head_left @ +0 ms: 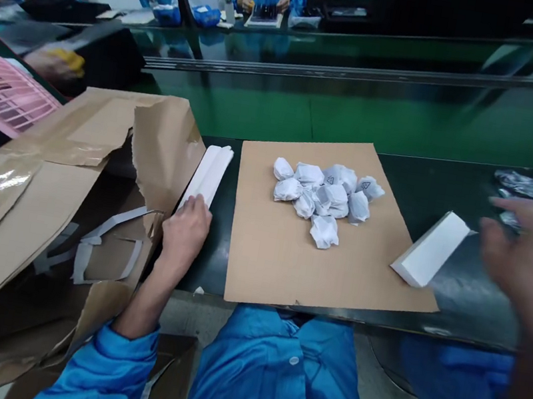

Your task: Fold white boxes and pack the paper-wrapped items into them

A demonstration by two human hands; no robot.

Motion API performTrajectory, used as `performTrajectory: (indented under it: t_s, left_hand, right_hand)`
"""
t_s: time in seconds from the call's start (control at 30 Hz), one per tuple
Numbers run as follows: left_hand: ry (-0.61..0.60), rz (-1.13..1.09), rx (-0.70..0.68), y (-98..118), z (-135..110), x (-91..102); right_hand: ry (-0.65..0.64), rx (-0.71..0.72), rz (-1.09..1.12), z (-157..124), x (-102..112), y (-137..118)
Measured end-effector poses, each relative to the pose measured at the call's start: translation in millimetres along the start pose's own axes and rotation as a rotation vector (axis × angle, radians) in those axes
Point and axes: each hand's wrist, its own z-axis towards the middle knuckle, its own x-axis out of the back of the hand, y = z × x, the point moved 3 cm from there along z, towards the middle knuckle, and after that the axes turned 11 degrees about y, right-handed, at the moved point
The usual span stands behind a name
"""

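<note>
My left hand (187, 227) has its fingers curled over the near end of a flat white folded carton (210, 174), which lies beside the opened brown box. At the far right, my right hand (525, 257), somewhat blurred, is over the table with its fingers stretched out and apart, close to several clear plastic-wrapped pieces (522, 183). A white carton (433, 249), folded into shape, lies across the right edge of a brown cardboard sheet (267, 260). Several small bundles wrapped in white paper (330, 199) are grouped on that sheet.
A large torn cardboard box (8, 199) stands open at the left with cardboard scraps inside. Behind it are a pink basket (5, 91) and a hand in a yellow-tipped glove (63, 63). A green conveyor line (279, 117) runs across the back, with co-workers in blue beyond it.
</note>
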Motion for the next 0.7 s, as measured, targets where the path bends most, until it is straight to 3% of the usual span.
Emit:
performTrajectory:
  t_s: [0.07,0.17,0.23,0.3,0.37,0.43,0.47,0.53,0.57,0.63,0.67,0.7]
  left_hand:
    - [0.063,0.026,0.043,-3.1,3.7,4.6]
    - [0.151,0.019,0.047,2.0,1.0,14.6]
    - [0.216,-0.019,0.020,18.3,-15.3,21.0]
    - [0.296,-0.103,-0.050,46.2,-45.1,30.1]
    - [0.348,-0.329,-0.292,81.6,-80.8,46.0]
    - [0.200,-0.535,-0.452,107.6,-106.2,64.9]
    - [0.202,-0.626,-0.407,111.7,-110.0,77.5]
    - [0.304,-0.815,-0.086,101.4,-100.9,100.4]
    - [0.260,-0.914,0.084,92.9,-91.7,105.0]
    - [-0.158,-0.954,0.205,82.8,-73.8,97.5]
    - [-0.316,-0.909,0.232,77.8,-68.0,90.5]
    - [-0.415,-0.863,0.264,73.0,-64.4,82.7]
  right_hand:
    - [-0.062,0.138,-0.170,-42.2,-42.0,-43.7]
    - [-0.385,0.109,0.155,-113.9,-117.6,-105.5]
    - [-0.583,-0.151,0.401,-147.4,-160.8,-130.5]
    - [-0.609,-0.409,0.631,-160.3,-187.1,-141.4]
    - [-0.524,-0.564,0.747,-154.3,-192.0,-138.2]
    - [-0.563,-0.569,0.735,-137.3,-178.5,-127.6]
    - [-0.676,-0.511,0.691,-127.7,-167.7,-122.2]
    - [-1.041,-0.305,0.572,-112.7,-144.0,-113.7]
    - [-1.229,-0.185,0.512,-108.8,-132.7,-110.4]
    - [-1.459,0.020,0.381,-107.9,-115.8,-105.5]
    - [-1.441,0.096,0.287,-109.7,-111.2,-104.2]
    - [-1.338,0.171,0.167,-112.7,-108.5,-104.0]
